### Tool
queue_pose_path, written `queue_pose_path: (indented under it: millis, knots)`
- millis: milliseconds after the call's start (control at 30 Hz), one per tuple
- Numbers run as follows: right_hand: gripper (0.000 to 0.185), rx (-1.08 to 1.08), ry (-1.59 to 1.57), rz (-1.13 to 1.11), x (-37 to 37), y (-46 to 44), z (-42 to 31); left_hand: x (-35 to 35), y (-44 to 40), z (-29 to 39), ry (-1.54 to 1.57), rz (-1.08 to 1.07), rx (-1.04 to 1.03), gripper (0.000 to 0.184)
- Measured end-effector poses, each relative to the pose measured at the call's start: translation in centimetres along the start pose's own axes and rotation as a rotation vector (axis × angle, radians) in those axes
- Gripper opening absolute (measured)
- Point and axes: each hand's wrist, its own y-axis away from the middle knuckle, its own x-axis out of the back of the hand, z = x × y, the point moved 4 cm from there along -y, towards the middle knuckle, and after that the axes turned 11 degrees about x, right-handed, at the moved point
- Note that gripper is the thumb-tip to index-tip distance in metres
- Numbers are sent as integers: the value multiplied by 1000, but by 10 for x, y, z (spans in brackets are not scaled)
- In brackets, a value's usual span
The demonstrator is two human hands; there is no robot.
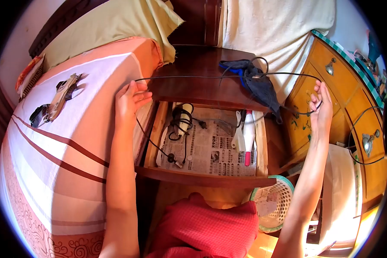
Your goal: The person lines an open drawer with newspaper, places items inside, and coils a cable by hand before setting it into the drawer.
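Note:
A thin black cable [193,77] is stretched between my two hands above an open drawer [206,175]. My left hand [131,101] holds one part of it, fingers loosely curled. From there a length hangs down to a plug [172,158] low in the drawer. On the right, my right hand [321,103] is closed on the cable, which loops back from it towards the left. Inside the drawer, on newspaper [210,146], are a whitish device [185,118] with a black cord wound round it and a white stick-shaped tool [248,133] with pink ends.
On the dark wooden cabinet top [180,64] lies a dark blue cloth item [262,86]. A bed [81,142] with a strappy object [58,99] stands left. At right are a yellow wooden dresser [344,94] and a perforated basket [284,202] below the drawer.

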Motion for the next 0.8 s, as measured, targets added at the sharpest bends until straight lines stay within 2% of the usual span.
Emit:
queue_pose_path:
  millis: [33,100,133,167,233,300,367,433,467,500,567,600,700,733,767,800]
  knots:
    - [29,2,4,2,-1,4,-1,2,-8,-8,2,-4,2,31]
    - [28,4,32,-83,-14,17,-3,6,-26,-25,-926,117,-28,29]
    - [28,-7,50,-175,-21,24,-1,-21,-2,-11,-1361,244,-6,32]
    - [28,-6,66,-228,-30,30,0,-32,4,-18,-1361,243,-6,32]
    - [28,-11,41,-324,-47,39,1,-64,28,-7,-1000,181,-736,41]
    - [28,-35,42,-397,-63,48,0,-98,50,8,-1124,-18,-860,57]
    - [28,-54,55,-405,-71,51,-1,-123,57,11,-861,-352,-786,64]
    - [28,-36,8,-492,-80,54,-2,-143,65,5,-615,-507,-557,69]
    - [28,-47,-15,-490,-85,57,-2,-149,58,-8,-586,-562,-494,51]
    - [28,-47,-15,-490,-86,58,-3,-150,52,-10,-586,-562,-494,51]
    - [28,-26,-57,-451,-85,57,-8,-152,35,-20,-487,-684,-65,27]
    - [30,-3,-73,-410,-78,52,-11,-149,37,-11,-351,-606,-28,21]
    - [30,-6,-13,-355,-59,51,-6,-134,24,5,42,-625,75,26]
    - [30,-6,-13,-355,-54,52,-2,-129,20,10,100,-630,124,26]
    - [29,-20,-22,-339,-48,55,2,-127,18,12,164,-538,164,23]
    - [29,-35,-31,-325,-44,58,7,-125,20,15,204,-580,257,22]
